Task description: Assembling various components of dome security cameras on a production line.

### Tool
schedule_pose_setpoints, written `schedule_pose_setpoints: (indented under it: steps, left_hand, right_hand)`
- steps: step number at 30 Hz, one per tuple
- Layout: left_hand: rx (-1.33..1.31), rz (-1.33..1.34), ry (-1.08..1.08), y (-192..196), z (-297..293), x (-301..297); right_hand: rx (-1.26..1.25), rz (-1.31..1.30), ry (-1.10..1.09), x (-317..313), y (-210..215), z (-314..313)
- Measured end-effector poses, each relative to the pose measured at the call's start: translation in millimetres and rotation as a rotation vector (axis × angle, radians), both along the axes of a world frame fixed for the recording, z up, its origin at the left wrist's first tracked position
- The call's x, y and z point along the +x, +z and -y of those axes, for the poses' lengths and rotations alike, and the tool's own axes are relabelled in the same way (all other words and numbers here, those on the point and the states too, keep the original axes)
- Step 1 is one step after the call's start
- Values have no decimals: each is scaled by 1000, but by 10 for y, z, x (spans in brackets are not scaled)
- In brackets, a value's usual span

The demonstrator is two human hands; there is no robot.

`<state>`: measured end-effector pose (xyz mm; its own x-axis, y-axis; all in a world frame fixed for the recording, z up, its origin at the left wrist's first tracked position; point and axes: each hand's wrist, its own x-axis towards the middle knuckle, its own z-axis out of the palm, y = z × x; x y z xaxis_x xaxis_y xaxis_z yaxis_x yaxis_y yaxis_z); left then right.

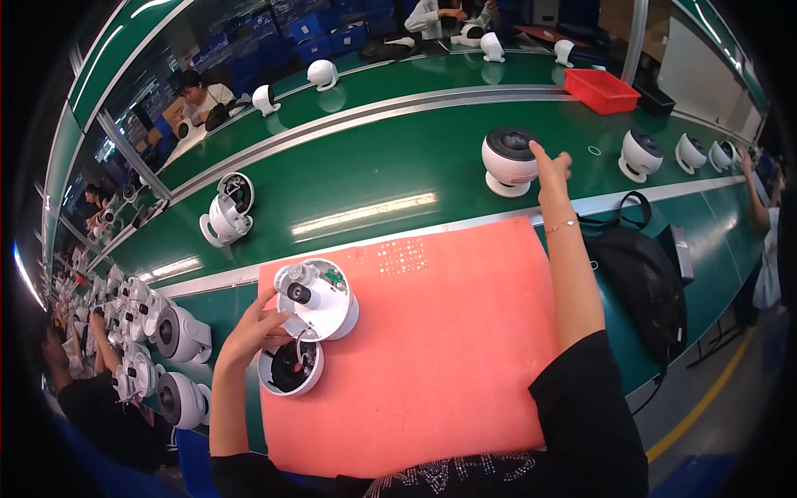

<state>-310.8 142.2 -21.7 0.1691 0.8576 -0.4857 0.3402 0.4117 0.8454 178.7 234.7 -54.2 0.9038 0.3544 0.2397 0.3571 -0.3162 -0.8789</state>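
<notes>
My left hand (256,334) holds an opened white security camera (336,314) at the left of an orange-pink mat (448,332). Its upper shell shows a black lens, a white inner plate and a bit of green circuit board. Wires join it to a round white base (314,383) with a dark inside. My right hand (551,173) reaches over the far belt, fingers apart, beside an assembled white camera (508,166) with a black face turned up. One fingertip is at that camera's rim; whether it presses there I cannot tell.
Several white cameras (184,334) crowd the left. Another half-open camera (228,212) stands on the green belt (365,178). Small stickers (403,256) lie on the mat's far edge. A black bag (635,286) is at right, a red bin (599,90) far right. Other people work around.
</notes>
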Motion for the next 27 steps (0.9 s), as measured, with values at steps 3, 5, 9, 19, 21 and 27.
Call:
schedule_pose_setpoints:
  steps: [3, 5, 9, 19, 21, 27]
  left_hand:
    - [41, -32, 1, 42, -7, -37]
    - [430, -68, -38, -104, -38, -335]
    - [972, 4, 247, 413, 106, 426]
    - [289, 1276, 245, 257, -494, 2141]
    - [477, 1292, 413, 178, -476, 2097]
    - [594, 1449, 380, -138, -687, 1970]
  right_hand:
    - [318, -1049, 492, 105, -147, -38]
    - [390, -1128, 536, 70, -200, -132]
    - [499, -979, 641, 80, -214, -67]
    - [571, -79, 1146, -1546, 470, 595]
    - [548, 122, 1162, -1730, 626, 781]
    - [596, 386, 1214, -1841, 604, 858]
